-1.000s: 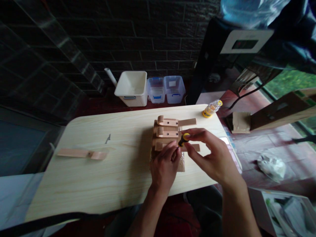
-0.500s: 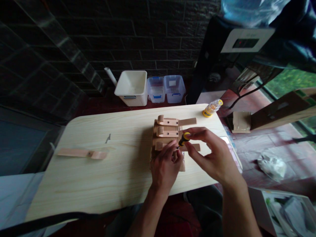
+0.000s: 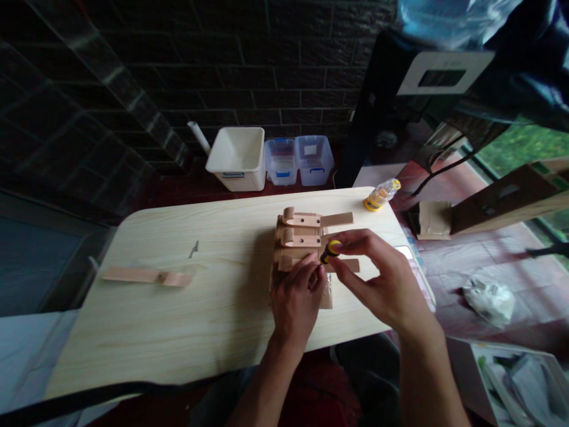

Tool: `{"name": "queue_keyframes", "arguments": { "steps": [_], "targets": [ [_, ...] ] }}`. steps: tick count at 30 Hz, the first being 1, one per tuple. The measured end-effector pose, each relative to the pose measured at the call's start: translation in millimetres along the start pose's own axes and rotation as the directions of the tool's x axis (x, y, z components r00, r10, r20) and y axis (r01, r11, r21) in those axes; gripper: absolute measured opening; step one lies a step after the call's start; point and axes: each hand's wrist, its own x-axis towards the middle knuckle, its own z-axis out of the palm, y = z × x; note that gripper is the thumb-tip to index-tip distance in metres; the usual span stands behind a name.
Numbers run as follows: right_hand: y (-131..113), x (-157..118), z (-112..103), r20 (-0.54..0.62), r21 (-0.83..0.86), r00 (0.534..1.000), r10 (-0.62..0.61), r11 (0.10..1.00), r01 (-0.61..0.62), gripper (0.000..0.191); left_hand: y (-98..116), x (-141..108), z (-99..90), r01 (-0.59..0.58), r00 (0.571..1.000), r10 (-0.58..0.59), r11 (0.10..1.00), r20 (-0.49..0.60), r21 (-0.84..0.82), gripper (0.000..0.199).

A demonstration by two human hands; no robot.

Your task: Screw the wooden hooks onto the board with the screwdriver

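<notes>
My right hand (image 3: pixel 377 267) pinches the yellow and black handle of a small screwdriver (image 3: pixel 329 252), its tip pointing down toward my left fingertips. Those fingers of my left hand (image 3: pixel 297 296) are pressed together at the third wooden strip (image 3: pixel 349 265); whether they hold a small part is hidden. Beneath them is a brown block (image 3: pixel 278 246) that bears several wooden strips. The two farther pieces (image 3: pixel 310 220) each show two dark screw spots and a curled left end.
On the pale table (image 3: pixel 222 332) lie a loose wooden strip (image 3: pixel 133 274) at left, small screws (image 3: pixel 194 249), a clear bottle with yellow ends (image 3: pixel 381 194) and a phone-like object (image 3: pixel 418 276) at the right edge. Bins (image 3: pixel 240 154) stand behind.
The screwdriver handle has tilted slightly in my right fingers. Both hands otherwise stay in nearly the same place at the block.
</notes>
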Motion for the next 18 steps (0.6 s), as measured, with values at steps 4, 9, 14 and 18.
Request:
{"name": "queue_keyframes", "arguments": {
  "steps": [4, 9, 14, 18],
  "targets": [
    [-0.7, -0.2, -0.8, 0.000, 0.006, 1.000, -0.006, 1.000, 0.006, 0.017, 0.2, 0.5, 0.2, -0.012, 1.000, 0.012, 1.000, -0.018, -0.002, 0.013],
    [-0.1, -1.0, -2.2, 0.008, 0.014, 1.000, -0.009, 1.000, 0.009, 0.019, 0.7, 1.9, -1.5, -0.040, 0.999, 0.041, 0.999, -0.021, 0.002, 0.012],
    [1.0, -0.6, -2.6, 0.012, 0.017, 1.000, -0.014, 1.000, 0.014, 0.013, 0.6, 1.7, -1.9, -0.040, 0.999, 0.040, 0.999, -0.020, -0.001, 0.012],
    [-0.4, -0.2, -3.1, 0.007, 0.021, 1.000, -0.012, 1.000, 0.012, 0.015, -0.9, 0.4, -0.7, -0.031, 0.999, 0.031, 1.000, -0.013, 0.001, 0.013]
  ]
}}
